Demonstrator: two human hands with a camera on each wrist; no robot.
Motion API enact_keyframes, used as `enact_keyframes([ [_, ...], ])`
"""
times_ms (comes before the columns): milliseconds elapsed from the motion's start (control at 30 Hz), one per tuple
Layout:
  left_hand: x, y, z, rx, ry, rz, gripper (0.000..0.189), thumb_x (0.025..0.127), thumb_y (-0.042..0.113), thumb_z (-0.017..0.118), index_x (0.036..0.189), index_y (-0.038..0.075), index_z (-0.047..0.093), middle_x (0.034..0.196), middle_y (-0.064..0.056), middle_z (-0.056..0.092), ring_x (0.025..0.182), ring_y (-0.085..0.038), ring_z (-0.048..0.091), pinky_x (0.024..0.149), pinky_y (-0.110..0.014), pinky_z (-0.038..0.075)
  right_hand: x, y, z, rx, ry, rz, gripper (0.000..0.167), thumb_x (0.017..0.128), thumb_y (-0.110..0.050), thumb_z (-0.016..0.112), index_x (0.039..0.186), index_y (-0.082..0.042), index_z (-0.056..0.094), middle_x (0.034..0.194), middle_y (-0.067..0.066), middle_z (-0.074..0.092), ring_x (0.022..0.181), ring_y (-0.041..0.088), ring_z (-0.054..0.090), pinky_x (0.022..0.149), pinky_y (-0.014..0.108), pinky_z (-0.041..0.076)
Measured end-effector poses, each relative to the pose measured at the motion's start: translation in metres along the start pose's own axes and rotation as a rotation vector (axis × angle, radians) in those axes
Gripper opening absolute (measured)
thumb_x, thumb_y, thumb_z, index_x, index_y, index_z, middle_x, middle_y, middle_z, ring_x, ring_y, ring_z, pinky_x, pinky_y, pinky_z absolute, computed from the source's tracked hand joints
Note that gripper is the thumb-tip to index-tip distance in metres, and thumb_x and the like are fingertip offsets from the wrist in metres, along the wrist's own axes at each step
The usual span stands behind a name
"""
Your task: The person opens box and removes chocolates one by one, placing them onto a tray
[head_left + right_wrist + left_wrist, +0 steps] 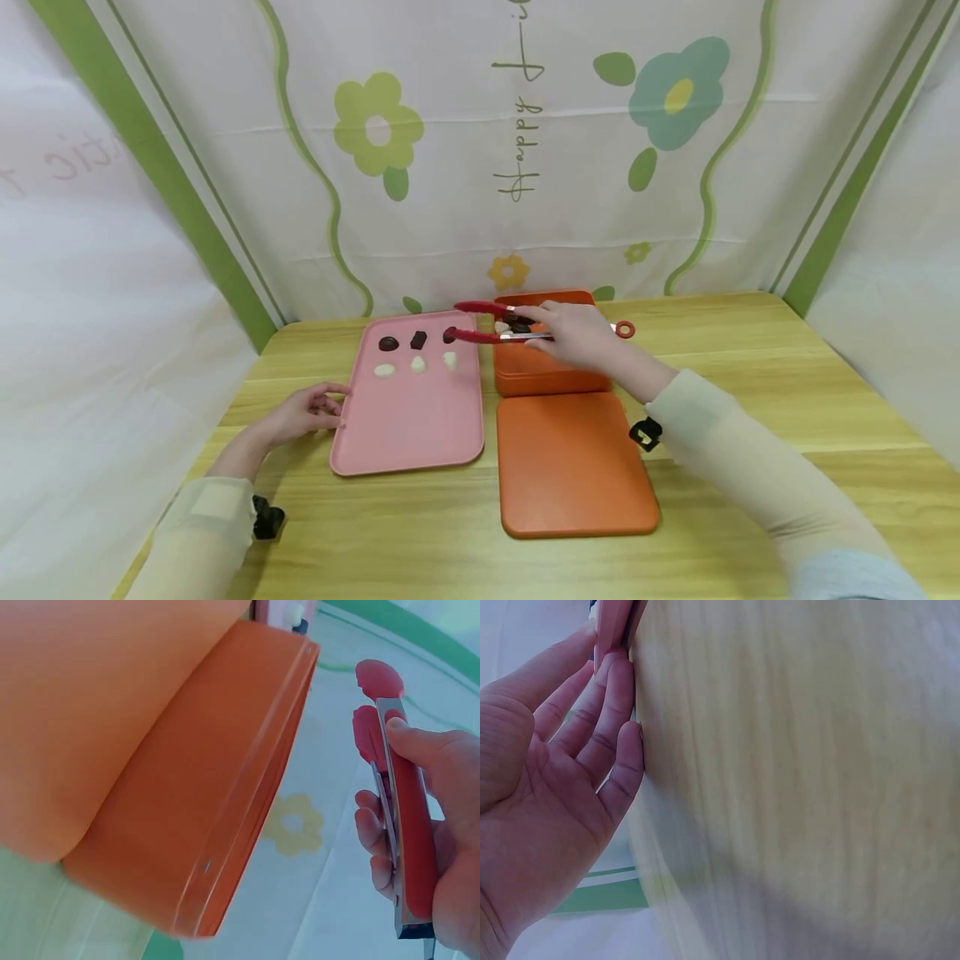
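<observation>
My right hand [581, 335] grips red-tipped metal tongs [409, 817] above the orange box [551, 381]. The tongs' two tips are apart, with nothing seen between them. They reach left over the pink tray [408, 425], the lower tip beside a dark chocolate-like piece [449, 335]. A dark oval [388, 343] and a dark block [418, 340] share that row. In front lie a white oval [385, 370], a white drop-shaped piece [417, 364] and another white piece [450, 359]. My left hand [303, 412] touches the tray's left edge with relaxed fingers. Dark and white pieces [517, 325] show inside the box.
An orange lid [577, 462] lies flat on the wooden table [390, 533], in front of the box. Patterned white fabric [465, 192] rises behind the table's far edge, with more fabric at both sides.
</observation>
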State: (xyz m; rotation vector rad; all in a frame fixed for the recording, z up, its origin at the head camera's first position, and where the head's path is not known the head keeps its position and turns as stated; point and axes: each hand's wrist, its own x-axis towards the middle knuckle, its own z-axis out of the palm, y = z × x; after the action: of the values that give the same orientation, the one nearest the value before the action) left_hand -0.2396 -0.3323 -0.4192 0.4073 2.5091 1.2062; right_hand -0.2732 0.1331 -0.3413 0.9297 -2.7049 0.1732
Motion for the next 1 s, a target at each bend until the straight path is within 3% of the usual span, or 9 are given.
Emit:
enact_keyframes([
  [333, 0.0, 0.001, 0.0, 0.003, 0.001, -0.009, 0.053, 0.09, 0.007, 0.07, 0.136, -0.004, 0.046, 0.096, -0.013, 0.065, 0.069, -0.016, 0.05, 0.059, -0.027, 0.041, -0.023, 0.031, -0.009, 0.053, 0.0, 0.135, 0.06, 0.091, -0.038, 0.069, 0.143, -0.014, 0.049, 0.119, 0.013, 0.063, 0.084, 0.028, 0.063, 0.065, 0.043, 0.051],
  [533, -0.001, 0.002, 0.001, -0.01, 0.007, -0.019, 0.053, 0.089, 0.006, 0.07, 0.135, -0.005, 0.047, 0.095, -0.013, 0.064, 0.068, -0.016, 0.049, 0.058, -0.026, 0.04, -0.038, 0.045, -0.011, 0.034, -0.004, 0.142, 0.058, 0.089, -0.037, 0.071, 0.139, -0.013, 0.052, 0.084, 0.002, 0.057, 0.061, 0.018, 0.052, 0.052, 0.035, 0.042],
  [633, 0.0, 0.002, 0.001, -0.013, 0.007, -0.019, 0.053, 0.089, 0.006, 0.07, 0.135, -0.005, 0.047, 0.095, -0.012, 0.064, 0.068, -0.015, 0.049, 0.058, -0.026, 0.04, -0.045, 0.05, -0.011, 0.024, -0.015, 0.136, 0.057, 0.089, -0.036, 0.071, 0.138, -0.013, 0.053, 0.079, 0.0, 0.054, 0.058, 0.015, 0.048, 0.05, 0.032, 0.038],
  [867, 0.0, 0.0, 0.0, -0.019, -0.003, -0.011, 0.055, 0.089, 0.006, 0.07, 0.137, -0.005, 0.045, 0.095, -0.012, 0.064, 0.068, -0.016, 0.049, 0.058, -0.026, 0.041, -0.059, 0.058, -0.009, 0.006, 0.009, 0.093, 0.055, 0.086, -0.032, 0.075, 0.134, -0.012, 0.057, 0.11, 0.01, 0.066, 0.074, 0.022, 0.061, 0.053, 0.037, 0.044],
  [1000, 0.0, 0.0, 0.0, -0.021, -0.003, -0.008, 0.055, 0.089, 0.006, 0.07, 0.137, -0.005, 0.046, 0.095, -0.012, 0.064, 0.068, -0.016, 0.05, 0.058, -0.026, 0.041, -0.062, 0.06, -0.007, -0.01, 0.001, 0.077, 0.053, 0.086, -0.03, 0.075, 0.133, -0.012, 0.057, 0.117, 0.014, 0.064, 0.08, 0.027, 0.065, 0.055, 0.04, 0.046],
])
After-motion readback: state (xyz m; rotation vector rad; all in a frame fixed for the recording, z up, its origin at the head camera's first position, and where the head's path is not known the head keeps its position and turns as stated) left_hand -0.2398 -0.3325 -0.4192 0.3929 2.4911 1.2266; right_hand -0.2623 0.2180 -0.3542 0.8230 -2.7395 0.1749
